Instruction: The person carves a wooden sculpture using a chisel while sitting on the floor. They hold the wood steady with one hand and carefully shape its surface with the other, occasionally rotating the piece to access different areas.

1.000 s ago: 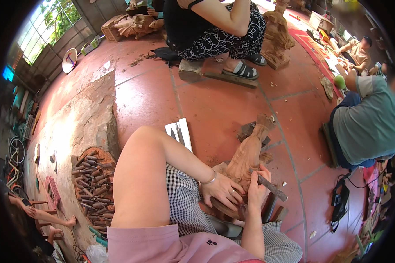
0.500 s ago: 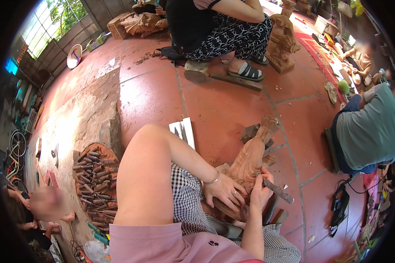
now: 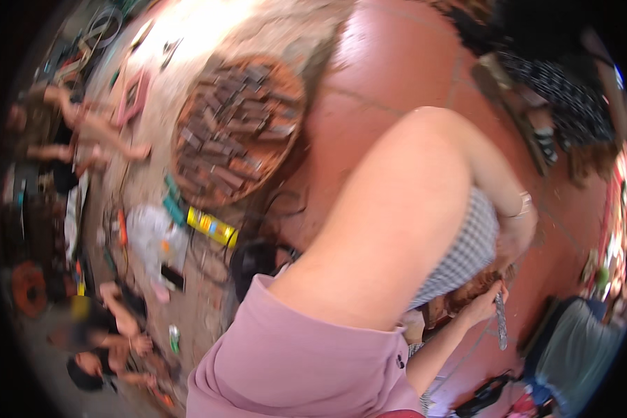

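My left hand, a bracelet at its wrist, bends down beside my checked-cloth knee, near a brown wood carving. Its fingers are blurred and partly hidden. Just below it, my right hand is closed around a grey bar-shaped tool, whose far end points toward the floor. What kind of tool it is does not show clearly. Most of the carving is hidden behind my left arm and the checked cloth.
A round tray of many dark-handled carving tools stands to the left. Near it lie a yellow can, a clear plastic bag and a phone. People sit at far left, far right and upper right.
The view has swung left and blurred, so the tool tray now sits nearer the middle. My hands and the carving appear farther right, and the carving is mostly covered.
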{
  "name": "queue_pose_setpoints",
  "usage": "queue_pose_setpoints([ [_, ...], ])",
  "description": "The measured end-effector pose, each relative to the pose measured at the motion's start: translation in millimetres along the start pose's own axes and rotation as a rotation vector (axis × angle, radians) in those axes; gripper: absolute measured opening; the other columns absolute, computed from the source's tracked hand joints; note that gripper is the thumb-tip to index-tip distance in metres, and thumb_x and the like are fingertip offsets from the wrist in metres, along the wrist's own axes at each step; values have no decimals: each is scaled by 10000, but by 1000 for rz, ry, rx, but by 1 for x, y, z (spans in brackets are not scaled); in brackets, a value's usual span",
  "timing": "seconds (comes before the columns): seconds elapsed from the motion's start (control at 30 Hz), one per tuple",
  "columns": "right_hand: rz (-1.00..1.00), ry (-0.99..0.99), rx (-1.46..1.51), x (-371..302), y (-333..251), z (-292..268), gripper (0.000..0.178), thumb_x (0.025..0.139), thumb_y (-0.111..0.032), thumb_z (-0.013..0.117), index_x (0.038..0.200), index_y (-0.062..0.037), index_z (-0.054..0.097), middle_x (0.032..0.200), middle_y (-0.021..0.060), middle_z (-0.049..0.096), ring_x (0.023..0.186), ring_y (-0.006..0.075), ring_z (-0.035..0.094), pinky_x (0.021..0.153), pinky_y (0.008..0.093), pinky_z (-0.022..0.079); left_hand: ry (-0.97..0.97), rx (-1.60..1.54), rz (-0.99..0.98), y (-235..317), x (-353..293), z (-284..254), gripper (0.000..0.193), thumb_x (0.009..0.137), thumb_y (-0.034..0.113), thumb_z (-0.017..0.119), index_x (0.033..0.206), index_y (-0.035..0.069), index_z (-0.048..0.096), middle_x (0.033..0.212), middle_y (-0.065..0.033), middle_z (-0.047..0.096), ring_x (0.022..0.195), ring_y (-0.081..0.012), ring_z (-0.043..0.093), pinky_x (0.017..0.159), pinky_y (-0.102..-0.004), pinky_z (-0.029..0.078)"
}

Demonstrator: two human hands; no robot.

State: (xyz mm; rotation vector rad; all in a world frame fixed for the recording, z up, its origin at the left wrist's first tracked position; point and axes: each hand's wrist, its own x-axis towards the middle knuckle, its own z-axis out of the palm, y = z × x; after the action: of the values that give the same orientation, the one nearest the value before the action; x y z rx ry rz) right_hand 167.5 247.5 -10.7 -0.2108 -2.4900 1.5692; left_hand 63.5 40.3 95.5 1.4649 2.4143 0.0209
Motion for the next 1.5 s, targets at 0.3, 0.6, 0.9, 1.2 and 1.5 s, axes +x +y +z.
queue_pose_setpoints([
  [0.3, -142, -222, -38, -2, -7, 10, 295, 957, -279, 546, 999, 8, 598, 852, 114, 624, 753, 202, 606, 657, 328, 509, 1366, -606, -940, 48, -207, 122, 430, 884, 406, 518, 1186, 132, 653, 1069, -145, 701, 979, -341, 669, 872, -439, 518],
  [0.6, -239, -145, -528, 22, 37, -100, 290, 952, -269, 533, 982, 13, 596, 841, 121, 632, 723, 206, 614, 620, 326, 529, 1034, -1424, -1283, 296, -212, 317, 345, 894, 275, 560, 1121, 45, 682, 1112, -176, 686, 1044, -330, 649, 931, -404, 494],
  [0.9, -24, -125, -591, -14, 124, -213, 301, 963, -283, 496, 908, 7, 557, 705, 100, 580, 594, 198, 567, 517, 327, 483, 750, -1360, -1377, 347, -234, 339, 294, 881, 292, 556, 998, 58, 690, 911, -170, 710, 846, -349, 683, 786, -439, 531],
  [1.2, -73, -104, -530, -12, 172, -207, 312, 994, -284, 469, 868, -4, 527, 570, 80, 523, 465, 165, 522, 438, 309, 448, -377, -878, -793, 406, -264, 352, 366, 822, 349, 660, 1154, 197, 678, 1230, -70, 645, 1209, -278, 565, 971, -460, 455],
  [1.5, -80, 23, -510, -29, 182, -232, 275, 998, -261, 492, 920, -2, 539, 575, 80, 535, 479, 159, 539, 436, 308, 459, -422, -540, -553, 420, -276, 375, 631, 927, 539, 475, 1479, 249, 383, 1587, -77, 274, 1470, -311, 223, 1171, -526, 180],
])
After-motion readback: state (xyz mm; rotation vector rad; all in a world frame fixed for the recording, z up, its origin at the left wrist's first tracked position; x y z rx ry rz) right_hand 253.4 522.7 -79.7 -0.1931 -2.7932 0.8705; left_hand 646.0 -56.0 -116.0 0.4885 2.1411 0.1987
